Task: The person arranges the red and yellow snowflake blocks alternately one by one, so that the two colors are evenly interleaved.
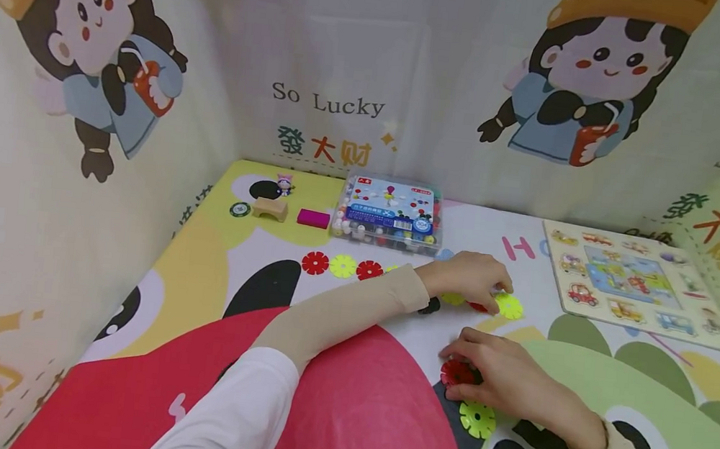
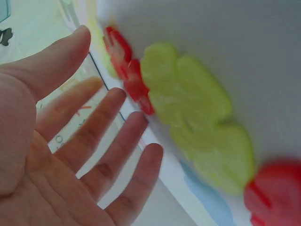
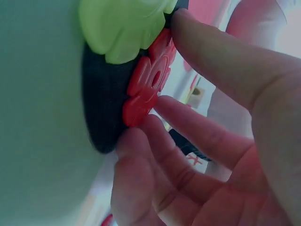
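My left hand [image 1: 468, 277] reaches over the far end of a row of alternating red and yellow-green notched plastic discs. In the left wrist view its fingers are loosely extended, with a yellow-green disc [image 2: 193, 113] and a red disc [image 2: 129, 73] just beyond the fingertips. The row starts at a red disc [image 1: 315, 263], and the left forearm hides its middle. Nearer the body, my right hand [image 1: 508, 376] pinches a red disc [image 3: 153, 77] between thumb and fingers, low against the mat. Beside that disc lies another yellow-green disc [image 1: 477, 419].
A clear case of colored beads [image 1: 388, 213] stands at the back. Left of it are a magenta block [image 1: 313, 218], a wooden arch block [image 1: 269, 208], a small figurine [image 1: 284, 185] and a dark round piece [image 1: 240, 209]. A picture puzzle board [image 1: 641, 280] lies at right.
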Available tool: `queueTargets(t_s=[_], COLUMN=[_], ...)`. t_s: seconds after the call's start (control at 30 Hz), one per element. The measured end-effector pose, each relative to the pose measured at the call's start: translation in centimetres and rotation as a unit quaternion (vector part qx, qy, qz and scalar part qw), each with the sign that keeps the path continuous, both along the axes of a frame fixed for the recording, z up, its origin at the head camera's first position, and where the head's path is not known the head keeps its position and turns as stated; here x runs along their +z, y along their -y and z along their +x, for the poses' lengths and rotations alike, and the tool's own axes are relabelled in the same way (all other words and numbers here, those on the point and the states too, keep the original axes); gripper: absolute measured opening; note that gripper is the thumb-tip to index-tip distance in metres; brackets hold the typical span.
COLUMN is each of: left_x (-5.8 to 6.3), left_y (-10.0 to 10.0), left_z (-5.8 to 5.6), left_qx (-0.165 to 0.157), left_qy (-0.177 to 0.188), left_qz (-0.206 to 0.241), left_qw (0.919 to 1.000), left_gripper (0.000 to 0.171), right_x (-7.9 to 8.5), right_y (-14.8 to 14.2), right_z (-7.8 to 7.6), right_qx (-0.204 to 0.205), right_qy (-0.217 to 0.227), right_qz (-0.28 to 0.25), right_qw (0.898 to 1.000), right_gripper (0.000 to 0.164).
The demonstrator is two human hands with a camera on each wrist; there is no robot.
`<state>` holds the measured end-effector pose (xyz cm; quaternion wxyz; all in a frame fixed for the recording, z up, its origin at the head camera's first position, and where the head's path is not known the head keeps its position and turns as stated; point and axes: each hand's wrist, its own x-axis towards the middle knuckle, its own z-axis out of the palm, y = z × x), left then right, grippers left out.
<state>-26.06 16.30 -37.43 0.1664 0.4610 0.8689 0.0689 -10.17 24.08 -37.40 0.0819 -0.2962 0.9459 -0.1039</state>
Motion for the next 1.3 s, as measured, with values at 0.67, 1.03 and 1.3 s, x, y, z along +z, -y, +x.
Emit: queueTargets(t_s=[0.67, 1.03, 1.3], left_x=[-0.6, -0.6, -0.8], left_y=[-1.4, -1.3, -1.5], left_z=[0.8, 0.9, 1.0], left_qx=[0.019, 0.020, 0.020], left_qy=[-0.020, -0.031, -0.041], left_qz=[-0.008, -0.007, -0.012], left_qw=[0.9996, 0.9993, 0.9989], left_gripper=[0.041, 0.040, 0.041], right_x=[0.1, 0.1, 0.9], right_y=[0.1, 1.0, -2.7], right_z=[-0.4, 0.2, -0.8], right_qx=[-0.009, 0.033, 0.007], right_qy=[0.046, -0.010, -0.053], right_qz=[-0.029, -0.031, -0.042], right_qw=[0.998, 0.999, 0.998], right_gripper=[0.045, 0.033, 0.033])
